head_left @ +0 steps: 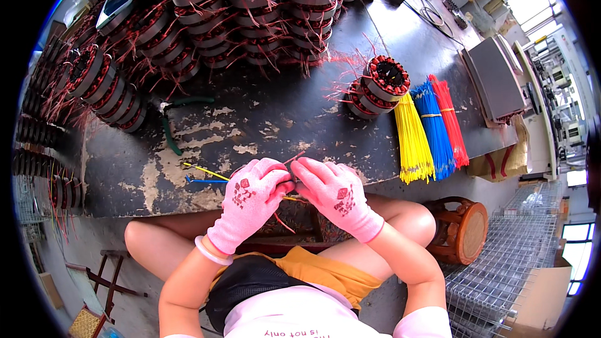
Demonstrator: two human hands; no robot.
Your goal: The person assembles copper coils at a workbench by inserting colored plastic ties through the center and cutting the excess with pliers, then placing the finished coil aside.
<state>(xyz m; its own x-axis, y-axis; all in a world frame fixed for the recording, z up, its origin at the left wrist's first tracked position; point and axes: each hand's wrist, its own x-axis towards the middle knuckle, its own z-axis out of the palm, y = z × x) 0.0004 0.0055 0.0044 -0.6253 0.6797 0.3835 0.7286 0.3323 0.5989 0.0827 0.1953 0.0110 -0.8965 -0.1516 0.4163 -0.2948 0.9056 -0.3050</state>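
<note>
Both hands wear pink gloves with dark printing and meet at the table's near edge, fingertips almost touching. My left hand [250, 195] is closed in a pinch on thin wires. Out of its left side stick a yellow wire [206, 168] and a blue wire [208, 181]. My right hand [336, 191] is also closed, its fingers pinching by a red wire [294, 158] that pokes up between the hands. Another red strand [283, 223] dangles below. The fingers hide where the wires come together.
Stacked stator cores [253, 12] with red windings fill the far left, and a short stack [379, 86] stands right of centre. Beside it lie yellow [413, 141], blue [434, 131] and red wire bundles [449, 122]. Green-handled pliers [168, 126] lie left. A wooden stool [460, 230] stands right.
</note>
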